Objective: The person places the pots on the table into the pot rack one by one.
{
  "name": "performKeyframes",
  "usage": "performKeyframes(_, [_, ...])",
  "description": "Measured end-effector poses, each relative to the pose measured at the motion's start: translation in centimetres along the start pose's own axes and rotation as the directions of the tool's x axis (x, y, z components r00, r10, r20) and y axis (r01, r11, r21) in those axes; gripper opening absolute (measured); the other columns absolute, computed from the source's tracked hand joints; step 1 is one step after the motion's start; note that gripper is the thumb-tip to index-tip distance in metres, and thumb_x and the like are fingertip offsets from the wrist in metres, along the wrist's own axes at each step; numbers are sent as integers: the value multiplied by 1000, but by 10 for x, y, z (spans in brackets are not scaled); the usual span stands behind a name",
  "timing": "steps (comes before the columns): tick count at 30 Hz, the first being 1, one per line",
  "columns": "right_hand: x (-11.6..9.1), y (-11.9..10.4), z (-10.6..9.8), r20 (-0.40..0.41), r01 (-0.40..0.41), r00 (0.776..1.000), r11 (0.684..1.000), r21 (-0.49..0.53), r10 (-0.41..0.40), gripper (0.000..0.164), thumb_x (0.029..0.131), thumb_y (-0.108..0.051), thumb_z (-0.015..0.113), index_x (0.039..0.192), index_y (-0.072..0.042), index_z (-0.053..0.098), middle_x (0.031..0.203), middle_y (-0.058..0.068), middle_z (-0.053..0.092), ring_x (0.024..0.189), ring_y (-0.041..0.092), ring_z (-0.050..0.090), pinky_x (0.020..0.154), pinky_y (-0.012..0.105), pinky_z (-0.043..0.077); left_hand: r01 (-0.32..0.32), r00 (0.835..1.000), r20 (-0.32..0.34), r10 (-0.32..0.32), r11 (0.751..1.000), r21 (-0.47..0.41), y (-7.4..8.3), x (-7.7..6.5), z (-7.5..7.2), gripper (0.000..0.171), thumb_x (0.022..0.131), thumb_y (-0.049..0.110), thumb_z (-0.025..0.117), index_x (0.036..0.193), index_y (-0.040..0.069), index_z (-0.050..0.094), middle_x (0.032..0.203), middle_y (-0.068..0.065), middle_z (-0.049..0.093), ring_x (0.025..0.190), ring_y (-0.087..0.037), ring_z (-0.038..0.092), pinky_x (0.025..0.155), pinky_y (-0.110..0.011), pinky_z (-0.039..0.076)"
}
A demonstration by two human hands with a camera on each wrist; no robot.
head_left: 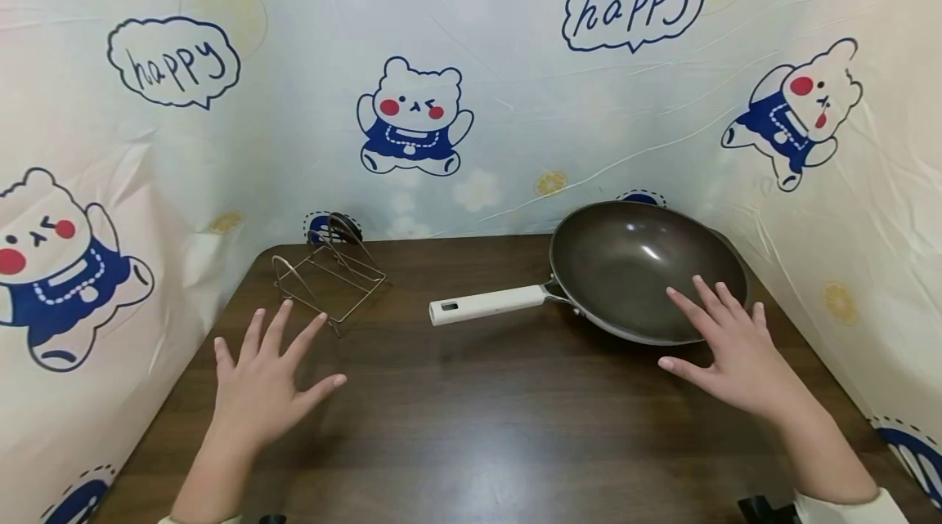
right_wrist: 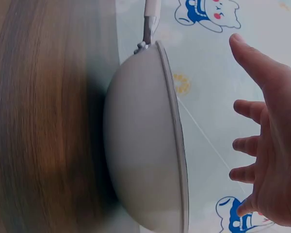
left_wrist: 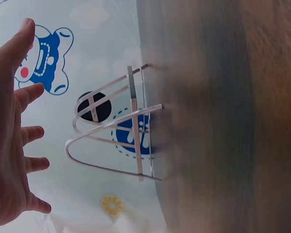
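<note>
Both hands are up, fingers spread, gripping nothing! Here's the left hand (head_left: 265, 393), just on the near side of the wire rack (left_wrist: 135, 121) at the table's (head_left: 471, 393) far left; and the right hand (head_left: 736, 352), seen against the frying pan's (head_left: 625, 270) near rim, far right, its white handle (head_left: 489, 305) pointing left.

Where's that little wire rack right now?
In the head view, the wire rack stands on the left side of the brown table, toward its back edge, beyond the person's left hand and left of the white handle of the pan.
</note>
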State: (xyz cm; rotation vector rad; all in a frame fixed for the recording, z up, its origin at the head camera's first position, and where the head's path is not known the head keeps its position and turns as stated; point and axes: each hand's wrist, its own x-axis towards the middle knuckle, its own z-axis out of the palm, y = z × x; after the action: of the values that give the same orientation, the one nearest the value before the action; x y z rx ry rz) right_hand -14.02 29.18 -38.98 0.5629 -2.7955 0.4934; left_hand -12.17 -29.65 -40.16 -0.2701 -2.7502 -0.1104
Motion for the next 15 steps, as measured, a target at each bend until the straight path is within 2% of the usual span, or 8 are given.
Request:
performKeyframes(6, [5, -8, 6, -34, 35, 999, 997, 72, -33, 95, 79, -46, 78, 155, -24, 26, 159, 21, 18, 141, 51, 15, 101, 78, -3, -12, 1000, -4, 12, 999, -32, 5, 4, 3, 89, 76, 71, 64, 152, 40, 30, 157, -15, 24, 143, -45, 14, 97, -82, 1])
performKeyframes(15, [10, -18, 17, -167, 133, 980, 985, 114, -113, 92, 72, -38, 84, 150, -21, 38, 153, 16, 35, 137, 42, 33, 108, 69, 14, -20, 1000, 2, 20, 996, -89, 14, 13, 8, 90, 74, 72, 66, 151, 41, 31, 158, -14, 24, 143, -44, 16, 97, -82, 5])
